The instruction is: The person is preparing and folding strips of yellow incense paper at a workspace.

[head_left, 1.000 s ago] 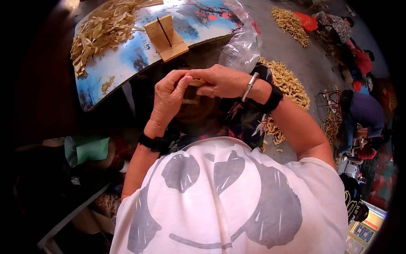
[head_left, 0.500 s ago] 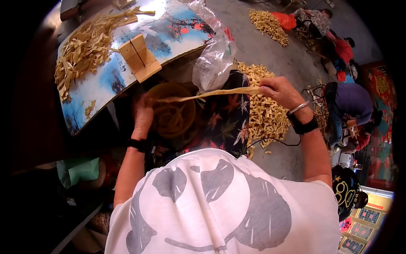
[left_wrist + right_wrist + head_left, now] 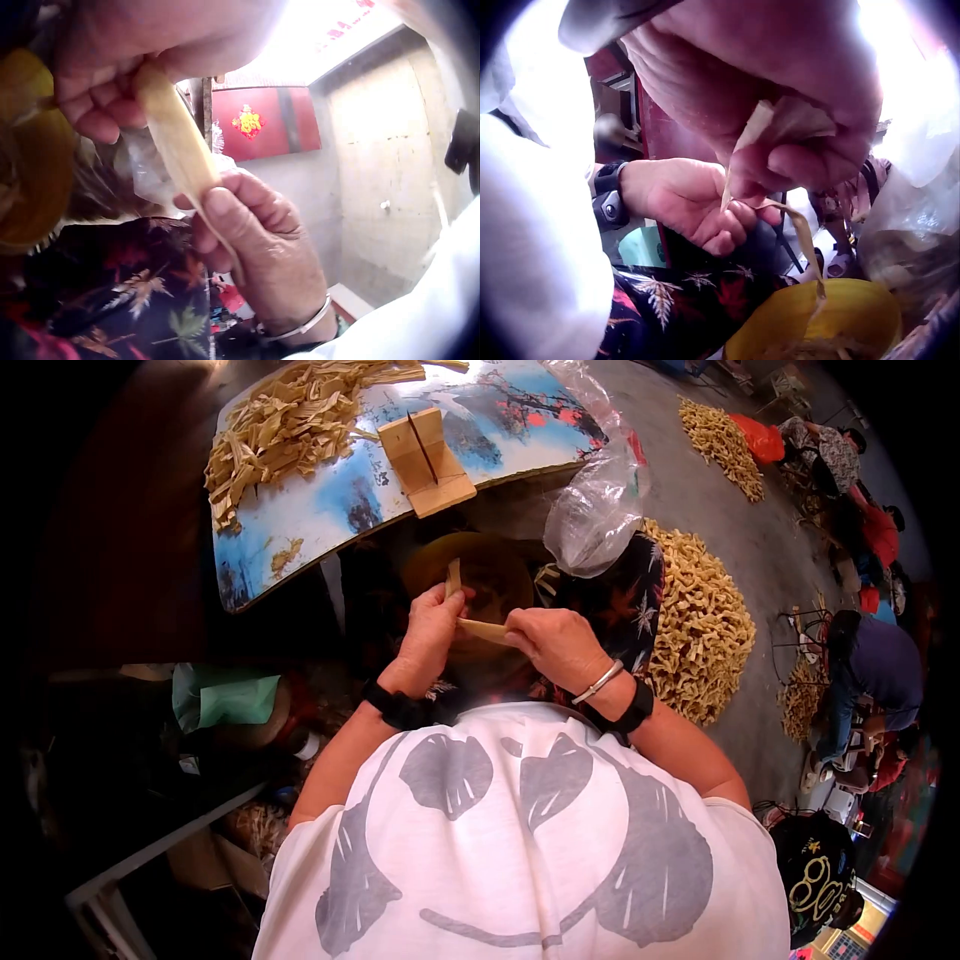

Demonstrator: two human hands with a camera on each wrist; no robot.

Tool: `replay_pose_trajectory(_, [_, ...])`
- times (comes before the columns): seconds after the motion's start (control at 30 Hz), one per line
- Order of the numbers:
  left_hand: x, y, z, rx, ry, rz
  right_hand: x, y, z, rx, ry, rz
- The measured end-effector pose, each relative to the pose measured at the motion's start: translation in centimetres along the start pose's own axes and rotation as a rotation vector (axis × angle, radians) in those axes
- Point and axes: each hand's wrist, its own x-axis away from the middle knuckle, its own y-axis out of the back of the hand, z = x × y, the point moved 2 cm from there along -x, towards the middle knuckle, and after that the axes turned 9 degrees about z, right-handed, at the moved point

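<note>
A flat, pale yellow strip [image 3: 484, 630] runs between my two hands in front of the chest. My left hand [image 3: 430, 630] pinches it between thumb and fingers, and one end sticks up past the thumb. My right hand [image 3: 562, 648] grips the strip a short way to the right; in the left wrist view its thumb presses the strip [image 3: 176, 131] flat against the fingers. From the left hand [image 3: 682, 199], a thin tail hangs over a yellow bowl [image 3: 780, 315], which holds more strips, as the right wrist view shows.
Beyond the bowl is a painted tabletop [image 3: 310, 525] with a heap of strips [image 3: 290, 435] and a slotted wooden stand [image 3: 428, 465]. A clear plastic bag [image 3: 595, 525] hangs beside the dark leaf-print cloth. Small twisted pieces [image 3: 700, 625] are piled on the floor at right; several people sit beyond.
The hands were close together, then the right hand drew the strip out long to the right. Now the right hand is back near the left, with a short span between them.
</note>
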Motion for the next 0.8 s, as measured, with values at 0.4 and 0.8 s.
replay_pose_trajectory(0.4, [2.6,-1.8,-1.1,-1.382,-0.377,0.059,-1.3,0.3,-1.3,-0.732,-0.07,-0.16])
replay_pose_trajectory(0.8, [1.5,0.0,-0.5,-0.405,-0.097,-0.038,-1.6,-1.8,-2.1,-1.689,-0.195,-0.122])
